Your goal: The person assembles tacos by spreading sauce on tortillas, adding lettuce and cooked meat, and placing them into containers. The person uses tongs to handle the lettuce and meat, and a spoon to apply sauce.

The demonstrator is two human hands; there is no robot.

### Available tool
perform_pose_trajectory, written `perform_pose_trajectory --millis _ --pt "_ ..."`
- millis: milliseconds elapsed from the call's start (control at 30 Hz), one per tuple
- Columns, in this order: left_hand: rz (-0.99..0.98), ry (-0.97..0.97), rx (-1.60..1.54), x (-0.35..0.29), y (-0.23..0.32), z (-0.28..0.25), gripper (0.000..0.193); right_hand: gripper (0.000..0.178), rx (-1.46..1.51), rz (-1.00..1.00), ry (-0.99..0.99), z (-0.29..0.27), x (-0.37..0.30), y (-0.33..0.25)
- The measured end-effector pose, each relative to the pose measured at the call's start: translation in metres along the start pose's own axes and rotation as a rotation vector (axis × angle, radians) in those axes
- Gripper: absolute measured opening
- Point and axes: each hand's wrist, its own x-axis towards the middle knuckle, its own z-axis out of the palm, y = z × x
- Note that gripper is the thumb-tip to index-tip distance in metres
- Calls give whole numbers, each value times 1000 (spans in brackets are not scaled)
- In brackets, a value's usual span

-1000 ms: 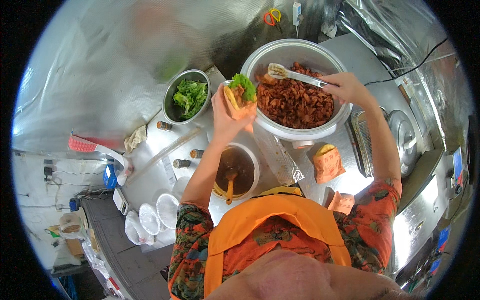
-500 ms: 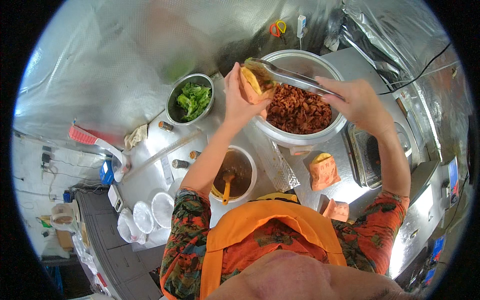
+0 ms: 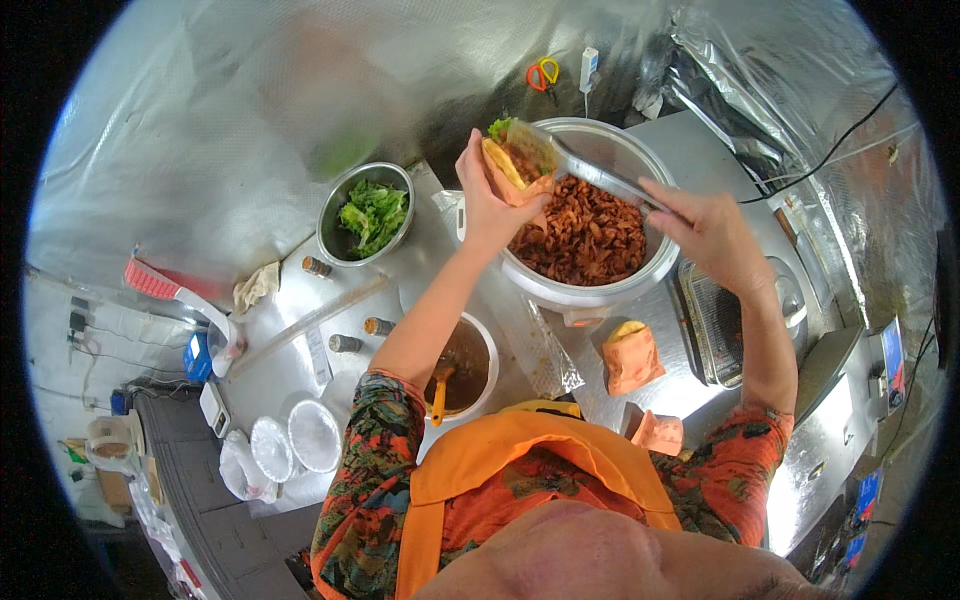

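Note:
My left hand is closed around a filled flatbread in an orange paper sleeve, tilted over the left rim of a large pale pot. Green leaf and dark filling show at its opening. My right hand grips metal tongs, whose far end is smeared by motion at the bread's opening. Whether the tongs hold any food I cannot tell. Chopped brown meat lies in the pot below.
To the left stand a steel bowl of lettuce, shaker jars and white plastic bowls. A sauce pot with an orange-handled spatula sits nearer me. Wrapped bread and a wire-mesh tray are on the right.
The tongs' tips have shifted slightly right along the bread's opening and are now blurred. More green leaf shows at the top of the bread. The whole view has shifted a little.

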Motion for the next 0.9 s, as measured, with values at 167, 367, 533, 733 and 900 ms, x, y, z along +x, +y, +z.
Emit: perform_pose_trajectory --millis 167,367,533,733,900 --pt "-61 -17 -106 4 -2 8 124 45 -23 83 -28 -9 -6 -5" --pt "-67 -35 -153 8 5 9 123 44 15 209 22 -24 -5 -16" --pt "-61 -33 -208 9 -1 12 123 41 -52 -2 12 -2 -3 -2" --pt "-29 -43 -135 9 -6 6 123 40 -35 94 114 -23 -3 -15" --pt "-42 -32 -198 6 -6 11 124 42 -138 3 52 -3 6 -9"
